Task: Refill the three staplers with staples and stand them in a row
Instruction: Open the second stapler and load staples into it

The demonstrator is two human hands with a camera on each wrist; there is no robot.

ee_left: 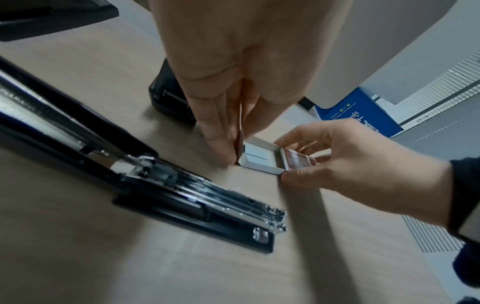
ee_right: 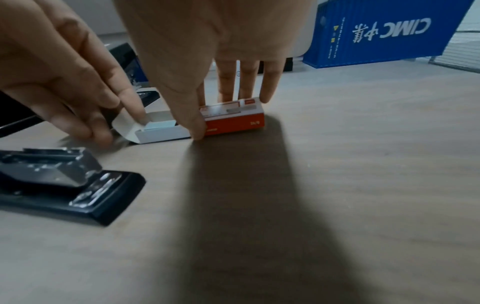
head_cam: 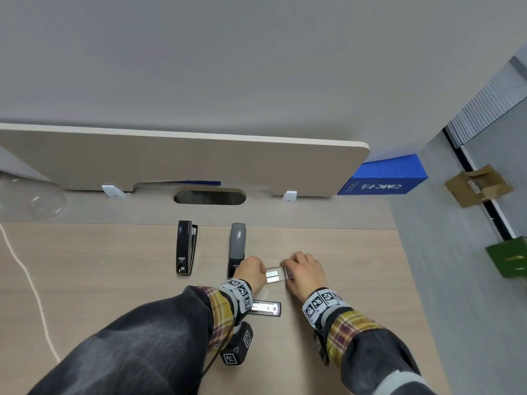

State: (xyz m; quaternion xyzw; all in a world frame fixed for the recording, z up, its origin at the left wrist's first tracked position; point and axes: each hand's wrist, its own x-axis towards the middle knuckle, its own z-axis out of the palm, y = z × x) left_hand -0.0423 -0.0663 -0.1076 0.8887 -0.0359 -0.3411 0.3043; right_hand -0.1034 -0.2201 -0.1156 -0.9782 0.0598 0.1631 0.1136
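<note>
1. Staple box (head_cam: 276, 275) lies on the bench (head_cam: 342, 280) between both hands, its white inner tray (ee_right: 161, 131) slid out toward the person's left, its red sleeve (ee_right: 233, 121) toward the right; strips of staples (ee_left: 255, 155) show in the tray.
2. Left hand (head_cam: 251, 273) is at the tray's open end; its grip is on the tray's end flap, fingertips (ee_right: 137, 115) curled onto the card.
3. Right hand (head_cam: 305, 276) pinches the red sleeve, thumb (ee_right: 193, 123) on the near side, fingers (ee_right: 269, 90) on the far side; the box sits flat on the bench.
4. Open stapler (head_cam: 265, 308) lies at 6 o'clock from the box, just beside the left wrist; its metal channel (ee_left: 233, 202) is exposed, and its top arm is swung back.
5. Grey stapler (head_cam: 237, 246) lies at 10 o'clock from the box, its near end just beside the left hand.
6. Black stapler (head_cam: 185, 248) lies at 9 o'clock from the grey one, apart from it, both running lengthwise away from the person.
7. Blue container model (head_cam: 382, 179) stands at 1 o'clock, well apart, at the end of the beige divider panel (head_cam: 171, 161).
</note>
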